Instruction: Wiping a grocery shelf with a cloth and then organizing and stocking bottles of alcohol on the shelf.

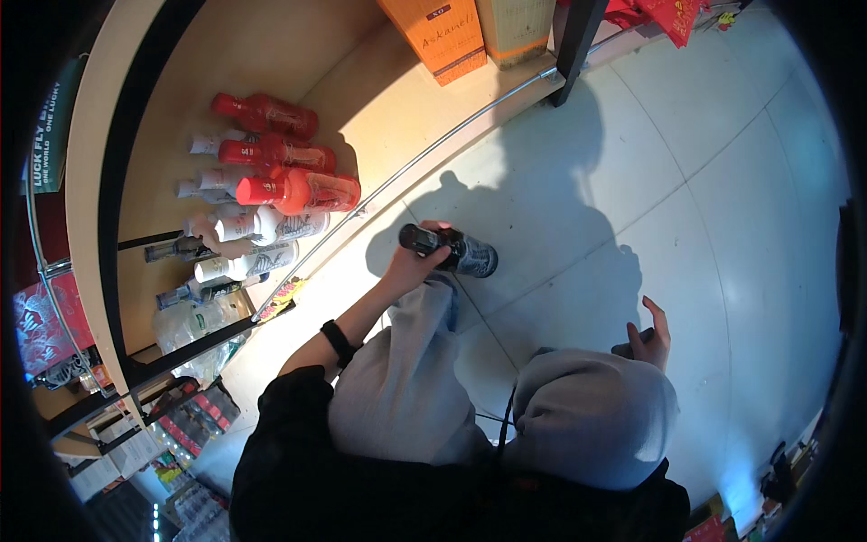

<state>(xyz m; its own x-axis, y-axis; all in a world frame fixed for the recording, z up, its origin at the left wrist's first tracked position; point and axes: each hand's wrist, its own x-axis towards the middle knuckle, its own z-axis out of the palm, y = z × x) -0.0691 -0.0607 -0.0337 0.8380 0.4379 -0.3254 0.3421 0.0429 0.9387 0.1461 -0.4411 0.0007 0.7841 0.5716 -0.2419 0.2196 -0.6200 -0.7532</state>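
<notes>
My left hand (pixel 410 265) is wrapped around a dark bottle (pixel 477 257) with a black cap, tilted above the floor tiles. My right hand (pixel 653 345) is beside my right knee, its index finger extended, with a small dark grey object (pixel 624 349) between thumb and palm; what it is cannot be told. To the left, on the low shelf, stand several red bottles (pixel 325 192), the nearest one at the shelf's front. White bottles (pixel 274 227) with printed patterns stand beside them, and clear bottles (pixel 169 251) farther down.
A metal rail (pixel 433 146) runs along the front of the wooden shelf (pixel 379 95). An orange box (pixel 443 40) and a beige box (pixel 515 30) stand at its far end, near a black post (pixel 576 54). Plastic-wrapped goods (pixel 196 417) are at the lower left.
</notes>
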